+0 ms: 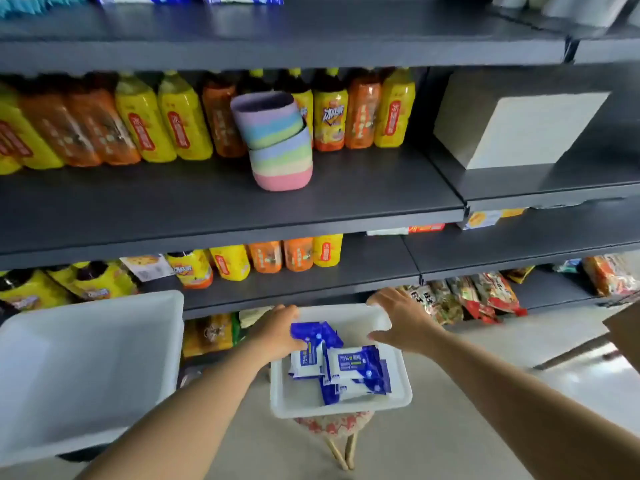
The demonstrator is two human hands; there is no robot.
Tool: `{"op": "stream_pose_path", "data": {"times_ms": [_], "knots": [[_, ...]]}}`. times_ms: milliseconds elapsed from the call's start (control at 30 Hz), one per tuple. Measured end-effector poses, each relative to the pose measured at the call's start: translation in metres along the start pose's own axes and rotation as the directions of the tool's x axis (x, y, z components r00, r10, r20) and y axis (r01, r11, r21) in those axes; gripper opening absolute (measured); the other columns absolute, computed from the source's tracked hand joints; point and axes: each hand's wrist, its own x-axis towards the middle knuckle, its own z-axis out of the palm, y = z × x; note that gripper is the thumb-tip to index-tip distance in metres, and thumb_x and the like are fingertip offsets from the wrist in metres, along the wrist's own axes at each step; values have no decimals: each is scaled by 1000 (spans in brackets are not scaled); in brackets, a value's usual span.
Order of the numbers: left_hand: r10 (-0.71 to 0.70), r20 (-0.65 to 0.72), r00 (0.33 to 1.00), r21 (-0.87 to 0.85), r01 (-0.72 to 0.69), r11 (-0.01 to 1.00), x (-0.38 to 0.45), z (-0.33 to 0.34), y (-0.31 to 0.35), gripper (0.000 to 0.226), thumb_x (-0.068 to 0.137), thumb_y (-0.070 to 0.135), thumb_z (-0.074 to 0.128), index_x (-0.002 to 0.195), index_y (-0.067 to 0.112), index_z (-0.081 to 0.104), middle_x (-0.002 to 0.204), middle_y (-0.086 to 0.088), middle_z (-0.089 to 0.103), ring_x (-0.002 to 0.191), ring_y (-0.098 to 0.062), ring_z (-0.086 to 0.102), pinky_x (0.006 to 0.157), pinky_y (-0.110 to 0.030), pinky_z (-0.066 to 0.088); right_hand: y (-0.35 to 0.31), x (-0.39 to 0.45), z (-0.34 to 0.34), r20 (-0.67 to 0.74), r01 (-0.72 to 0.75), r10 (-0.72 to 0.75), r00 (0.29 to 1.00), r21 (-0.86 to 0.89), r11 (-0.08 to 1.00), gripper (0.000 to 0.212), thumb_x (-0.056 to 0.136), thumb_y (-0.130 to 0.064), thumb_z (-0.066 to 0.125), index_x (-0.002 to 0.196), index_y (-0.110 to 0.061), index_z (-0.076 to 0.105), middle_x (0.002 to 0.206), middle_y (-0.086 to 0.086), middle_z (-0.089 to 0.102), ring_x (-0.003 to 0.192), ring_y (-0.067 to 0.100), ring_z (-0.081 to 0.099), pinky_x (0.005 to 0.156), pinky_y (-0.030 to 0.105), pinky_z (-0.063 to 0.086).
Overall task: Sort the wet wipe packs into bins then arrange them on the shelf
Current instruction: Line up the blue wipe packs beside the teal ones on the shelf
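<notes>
A dark grey metal shelf unit (pixel 242 202) fills the upper two thirds of the frame, its flat matt boards running left to right. On the middle board stands a row of glossy yellow and orange drink bottles (pixel 180 119), and in front of them, at centre, two soft pastel-striped baskets (pixel 280 157), one tilted inside the other. A plain grey box (pixel 519 129) sits at the upper right.

At the lower left a large white plastic bin (pixel 86 368) with rounded corners and smooth walls stands open. A smaller white bin (pixel 341 401) of the same smooth plastic sits at lower centre on a round stool (pixel 332 427) with a patterned red and white cushion and pale wooden legs.

Inside the smaller bin lies a loose heap of wet wipe packs (pixel 353 368), flat soft pouches in shiny blue and white film. The left hand (pixel 277 332) reaches over the bin's far left edge, fingers curled down onto the topmost blue pack at the back of the heap, pinching it. The right hand (pixel 398 323) rests at the bin's far right corner, fingers spread and fairly straight over the rim, thumb pointing inward just above the packs, gripping nothing.

Crinkled snack bags (pixel 485 292) lie on the lowest shelf at right.
</notes>
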Motion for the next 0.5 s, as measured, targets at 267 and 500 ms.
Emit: {"op": "stream_pose_path", "data": {"times_ms": [267,500], "knots": [[-336,101,936,-147,348,926,83,142,-41,62,81,29,71,133,13,43,132,-8,49,116,-23,52,90,-31,43,84,68,139,282,-57,28,959,95,994,64,80,-39,70,134,-18,43,135,2,45,123,19,39,100,30,36],[-528,24,849,-321,507,800,155,201,-61,46,80,31,72,115,9,52,111,-6,56,96,-21,55,74,-30,42,109,113,221,308,-74,17,951,174,982,65,80,-43,70,135,-23,42,140,-2,42,127,18,37,107,36,29]]}}
